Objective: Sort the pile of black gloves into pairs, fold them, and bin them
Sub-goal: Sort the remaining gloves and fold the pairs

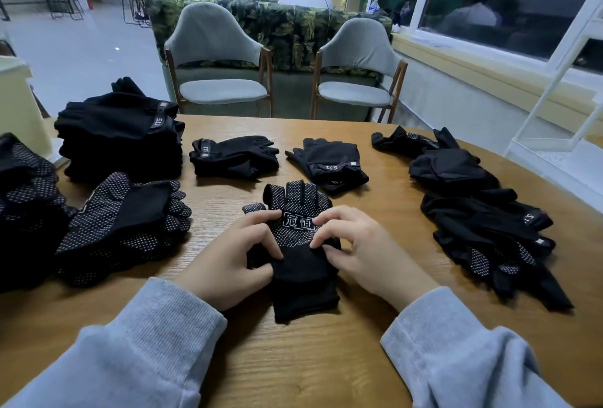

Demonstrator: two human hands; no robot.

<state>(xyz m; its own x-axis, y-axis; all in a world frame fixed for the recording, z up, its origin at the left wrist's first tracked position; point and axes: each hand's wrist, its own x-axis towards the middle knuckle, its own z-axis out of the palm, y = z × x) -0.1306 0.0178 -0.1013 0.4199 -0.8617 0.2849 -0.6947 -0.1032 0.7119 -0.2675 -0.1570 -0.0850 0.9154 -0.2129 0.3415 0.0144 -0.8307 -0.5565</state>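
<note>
Two hands work one dotted glove [301,238] lying dead centre on the worktop [375,212], its long axis running six to twelve o'clock, fingers away. Left hand [233,256] and right hand [362,249] pinch it at nine and three, equally near. Unsorted gloves [483,212] lie at two o'clock, a folded stack [120,137] at ten; grey chairs [218,58] stand beyond.

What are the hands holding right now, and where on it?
Both hands, left and right, pinch the black dotted-palm fabric glove at its middle, by the cuff seam.
</note>
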